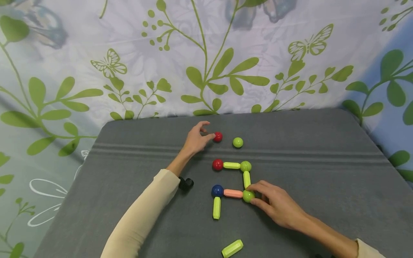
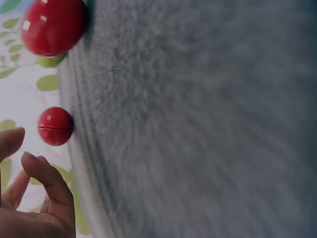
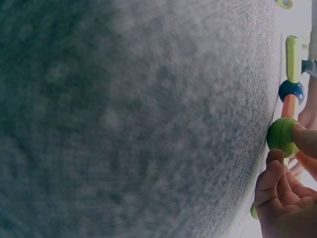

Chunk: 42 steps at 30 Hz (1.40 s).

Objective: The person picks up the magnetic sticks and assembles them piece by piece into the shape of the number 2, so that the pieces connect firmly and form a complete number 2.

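Note:
At the back of the table, my left hand (image 1: 196, 139) reaches with thumb and fingers spread beside a loose red ball (image 1: 218, 137). The left wrist view shows a gap between the fingertips and that red ball (image 2: 55, 126). My right hand (image 1: 280, 205) pinches a green ball (image 1: 248, 196) between thumb and fingers. This ball is the lower right corner of a shape of balls and rods. A pink rod (image 1: 233, 193) runs from it to a blue ball (image 1: 217, 190), and a yellow-green rod (image 1: 246, 180) to another green ball (image 1: 246, 166).
A yellow-green rod (image 1: 231, 165) links the upper green ball to a second red ball (image 1: 218, 165). Below the blue ball hangs another rod (image 1: 216, 208). A loose rod (image 1: 232, 248) lies at the front, a loose green ball (image 1: 238, 142) at the back.

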Tool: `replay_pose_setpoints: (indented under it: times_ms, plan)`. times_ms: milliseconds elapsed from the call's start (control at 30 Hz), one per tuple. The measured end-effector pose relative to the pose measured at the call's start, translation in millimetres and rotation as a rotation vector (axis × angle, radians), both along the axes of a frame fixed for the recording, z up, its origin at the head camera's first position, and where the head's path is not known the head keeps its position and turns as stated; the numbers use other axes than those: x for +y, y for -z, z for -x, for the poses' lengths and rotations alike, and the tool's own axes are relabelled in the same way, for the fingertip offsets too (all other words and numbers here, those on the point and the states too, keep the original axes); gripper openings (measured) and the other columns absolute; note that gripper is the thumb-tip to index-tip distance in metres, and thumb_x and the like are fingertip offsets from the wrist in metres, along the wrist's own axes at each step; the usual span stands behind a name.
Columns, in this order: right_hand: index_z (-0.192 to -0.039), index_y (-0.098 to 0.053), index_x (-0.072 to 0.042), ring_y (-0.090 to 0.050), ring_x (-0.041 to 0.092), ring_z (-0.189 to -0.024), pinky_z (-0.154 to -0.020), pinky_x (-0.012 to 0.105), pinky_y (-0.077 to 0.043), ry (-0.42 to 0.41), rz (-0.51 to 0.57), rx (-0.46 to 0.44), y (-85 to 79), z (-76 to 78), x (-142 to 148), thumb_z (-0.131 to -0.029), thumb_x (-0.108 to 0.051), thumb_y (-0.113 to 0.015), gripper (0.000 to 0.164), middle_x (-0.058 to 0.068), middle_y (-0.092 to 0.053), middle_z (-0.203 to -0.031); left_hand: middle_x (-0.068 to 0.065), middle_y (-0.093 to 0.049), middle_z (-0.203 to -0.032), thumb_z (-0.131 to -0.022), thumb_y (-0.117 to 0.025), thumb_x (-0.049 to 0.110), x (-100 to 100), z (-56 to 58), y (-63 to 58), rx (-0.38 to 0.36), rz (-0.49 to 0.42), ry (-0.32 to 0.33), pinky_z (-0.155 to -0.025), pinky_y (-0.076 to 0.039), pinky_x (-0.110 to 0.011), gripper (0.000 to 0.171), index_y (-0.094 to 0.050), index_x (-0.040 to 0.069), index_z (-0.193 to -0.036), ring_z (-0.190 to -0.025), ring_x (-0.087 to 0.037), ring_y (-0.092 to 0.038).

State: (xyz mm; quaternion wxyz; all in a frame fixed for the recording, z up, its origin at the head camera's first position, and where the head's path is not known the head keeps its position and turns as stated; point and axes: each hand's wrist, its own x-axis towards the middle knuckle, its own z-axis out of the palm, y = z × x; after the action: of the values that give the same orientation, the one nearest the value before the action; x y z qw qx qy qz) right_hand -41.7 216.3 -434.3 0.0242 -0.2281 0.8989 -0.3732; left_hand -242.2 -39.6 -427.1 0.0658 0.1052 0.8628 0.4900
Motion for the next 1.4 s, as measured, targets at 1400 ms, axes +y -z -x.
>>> replay_pose_setpoints:
  times_ms: [1400]
  plan:
    - [-0.120,-0.065,-0.018,-0.048,0.000,-0.068,-0.058,0.023,-0.044,-0.007,0.014,-0.008,-0.1,-0.6,-1.1,-0.094,-0.016,-0.070,0.027,-0.011,-0.059,-0.103,-0.009,-0.061,-0.096,-0.093,-0.071,0.026,21.6,1.5,10.7,-0.015,0.166,-0.028,-0.057,-0.045,-0.028,0.038,-0.062,0.009,-0.126,-0.062,-0.018,-0.057]
